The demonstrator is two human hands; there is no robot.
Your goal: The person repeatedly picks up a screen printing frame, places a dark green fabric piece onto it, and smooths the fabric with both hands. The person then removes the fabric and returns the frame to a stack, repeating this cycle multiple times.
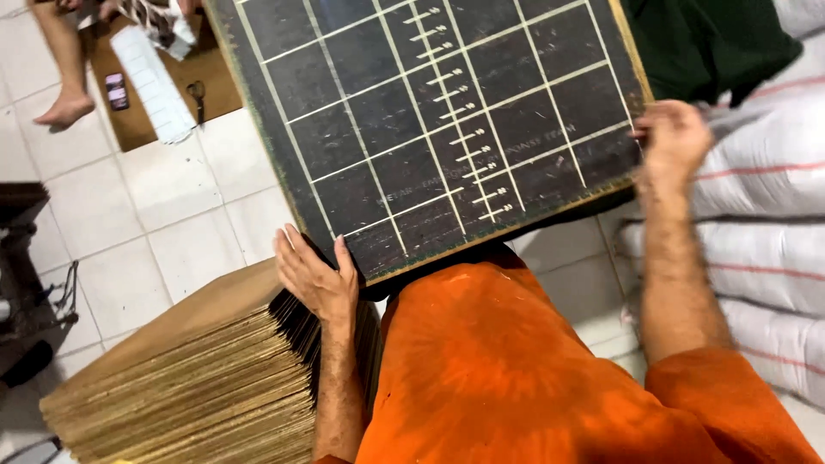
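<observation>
A dark cutting board (430, 120) with a pale grid and ruler marks lies tilted over my lap, which is clothed in orange. My left hand (316, 275) rests with fingers together at the board's near-left corner, right above a tall stack of brown paper sheets (198, 378); whether it grips anything I cannot tell. My right hand (672, 137) curls around the board's right edge and holds it.
White woven sacks (765, 223) with red stripes are piled at the right. A dark green cloth (705, 43) lies at the top right. Another person's bare leg (62, 60) stands on the white tile floor by a brown board (137, 112) bearing scissors (198, 96) and white strips.
</observation>
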